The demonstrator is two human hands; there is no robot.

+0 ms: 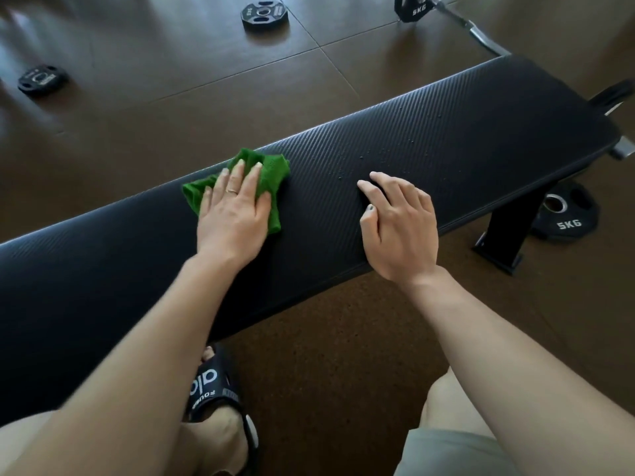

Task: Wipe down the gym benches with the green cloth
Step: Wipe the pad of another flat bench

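The left hand point(233, 209) lies flat on the green cloth point(271, 182), its fingers point(237, 173) straight and spread, pressing the cloth onto the black padded gym bench point(464, 132). There is a ring on one finger. The cloth is crumpled and sits near the far edge of the bench pad, about in the middle of its length; parts of it show beyond the fingertips and at both sides of the hand.

The right hand point(400, 225) rests on the bench to the right of the cloth, apart from it. Its fingers are loosely bent with the tips touching the pad, and it holds nothing. Small water drops point(364, 159) lie on the pad just beyond this hand.

On the brown floor point(171, 97) are several weight plates, one marked 5KG point(563, 214) beside the bench leg point(505, 235). A foot in a black slipper point(220, 400) stands under the near edge.
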